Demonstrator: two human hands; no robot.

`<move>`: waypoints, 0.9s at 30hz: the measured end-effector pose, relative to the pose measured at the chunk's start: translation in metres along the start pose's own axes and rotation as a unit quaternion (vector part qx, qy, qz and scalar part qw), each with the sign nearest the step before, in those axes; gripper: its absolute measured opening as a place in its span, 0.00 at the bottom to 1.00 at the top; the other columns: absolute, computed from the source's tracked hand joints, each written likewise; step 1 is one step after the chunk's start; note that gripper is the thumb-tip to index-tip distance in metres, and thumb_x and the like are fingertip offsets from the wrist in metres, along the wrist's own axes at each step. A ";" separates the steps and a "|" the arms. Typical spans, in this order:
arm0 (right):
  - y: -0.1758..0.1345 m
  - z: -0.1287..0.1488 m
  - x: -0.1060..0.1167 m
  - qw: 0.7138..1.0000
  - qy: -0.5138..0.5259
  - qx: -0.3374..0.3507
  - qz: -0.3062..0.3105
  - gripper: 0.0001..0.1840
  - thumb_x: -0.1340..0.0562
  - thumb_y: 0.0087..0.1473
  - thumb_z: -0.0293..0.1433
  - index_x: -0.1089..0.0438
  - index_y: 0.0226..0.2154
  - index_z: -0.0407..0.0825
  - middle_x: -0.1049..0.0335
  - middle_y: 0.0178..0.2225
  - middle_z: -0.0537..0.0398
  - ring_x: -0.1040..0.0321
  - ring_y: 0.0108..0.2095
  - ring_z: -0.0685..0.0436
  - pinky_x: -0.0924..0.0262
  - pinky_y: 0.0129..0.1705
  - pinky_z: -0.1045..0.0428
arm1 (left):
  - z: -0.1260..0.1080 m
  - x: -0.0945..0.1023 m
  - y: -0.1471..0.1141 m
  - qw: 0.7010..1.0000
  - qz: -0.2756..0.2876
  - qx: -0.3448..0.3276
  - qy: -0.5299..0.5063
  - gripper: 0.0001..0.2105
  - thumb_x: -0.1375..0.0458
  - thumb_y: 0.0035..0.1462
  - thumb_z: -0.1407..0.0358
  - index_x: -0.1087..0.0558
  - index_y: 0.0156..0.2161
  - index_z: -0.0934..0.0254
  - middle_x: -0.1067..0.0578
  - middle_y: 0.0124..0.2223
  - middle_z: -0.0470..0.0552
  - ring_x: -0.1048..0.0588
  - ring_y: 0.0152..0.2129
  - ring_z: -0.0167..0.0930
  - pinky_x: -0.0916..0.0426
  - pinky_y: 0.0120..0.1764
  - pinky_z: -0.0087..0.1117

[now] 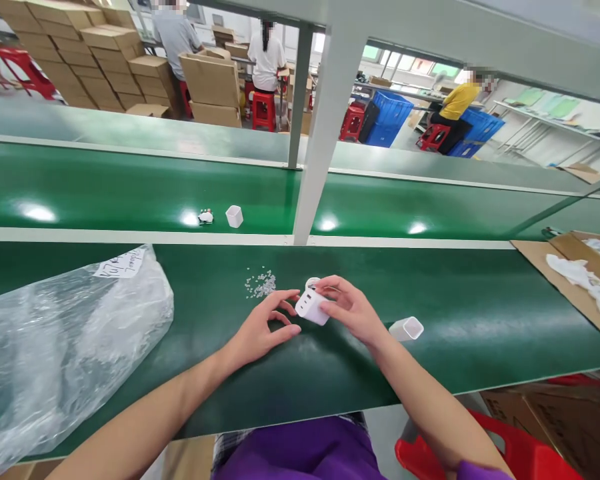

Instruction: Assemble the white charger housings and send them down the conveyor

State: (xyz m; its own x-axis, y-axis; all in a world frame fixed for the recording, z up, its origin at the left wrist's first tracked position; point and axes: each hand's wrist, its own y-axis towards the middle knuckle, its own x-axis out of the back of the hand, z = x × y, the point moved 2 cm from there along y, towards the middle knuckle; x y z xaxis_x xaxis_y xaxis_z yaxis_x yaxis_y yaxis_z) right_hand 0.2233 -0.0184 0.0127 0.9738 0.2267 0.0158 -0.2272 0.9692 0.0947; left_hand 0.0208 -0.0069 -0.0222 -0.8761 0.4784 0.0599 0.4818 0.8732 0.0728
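Though aslant, charger (pixel 312 309) in right fingers (pixel 337 285)

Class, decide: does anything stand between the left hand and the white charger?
Nothing visible does: the left hand curves open beside the charger, and the right hand holds it from the opposite side.

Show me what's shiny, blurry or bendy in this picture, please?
Head view: white glare spots on the back green surface, probably reflected light; head view: shiny streaks on the plastic bag; head view: the white block in the right hand looks fairly sharp, while people's heads are pixelated; head view: blue crates tilt, maybe from lens stretching.
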 end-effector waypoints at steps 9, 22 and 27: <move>0.059 -0.020 -0.031 0.949 -0.313 0.027 -0.001 0.09 0.43 0.62 0.31 0.29 0.43 0.50 0.25 0.42 0.52 0.27 0.41 0.48 0.32 0.44 0.53 | 0.001 0.034 0.016 0.972 -0.233 -0.027 -0.028 0.19 0.38 0.53 0.57 0.30 0.49 0.60 0.24 0.51 0.55 0.25 0.44 0.35 0.29 0.46 0.35; 0.129 -0.031 -0.078 0.807 -0.582 -0.001 0.105 0.11 0.43 0.61 0.29 0.24 0.36 0.50 0.25 0.40 0.50 0.29 0.42 0.43 0.40 0.35 0.53 | 0.006 0.060 0.028 0.920 -0.381 -0.032 -0.084 0.23 0.32 0.44 0.59 0.36 0.43 0.59 0.25 0.42 0.49 0.27 0.37 0.29 0.31 0.39 0.30; 0.126 -0.032 -0.084 0.798 -0.593 0.023 0.107 0.10 0.44 0.61 0.26 0.27 0.36 0.46 0.27 0.40 0.44 0.30 0.42 0.41 0.40 0.34 0.53 | 0.004 0.055 0.025 0.937 -0.343 -0.003 -0.065 0.23 0.34 0.47 0.56 0.34 0.47 0.60 0.25 0.46 0.52 0.26 0.41 0.31 0.31 0.43 0.31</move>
State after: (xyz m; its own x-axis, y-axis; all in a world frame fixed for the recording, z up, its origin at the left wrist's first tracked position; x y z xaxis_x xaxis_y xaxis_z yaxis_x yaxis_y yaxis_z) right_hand 0.1127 0.0881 -0.0081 0.2403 0.1111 0.9643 -0.4157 0.9095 -0.0012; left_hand -0.0154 0.0413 -0.0214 -0.9744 -0.1877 -0.1240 -0.1957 0.9791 0.0559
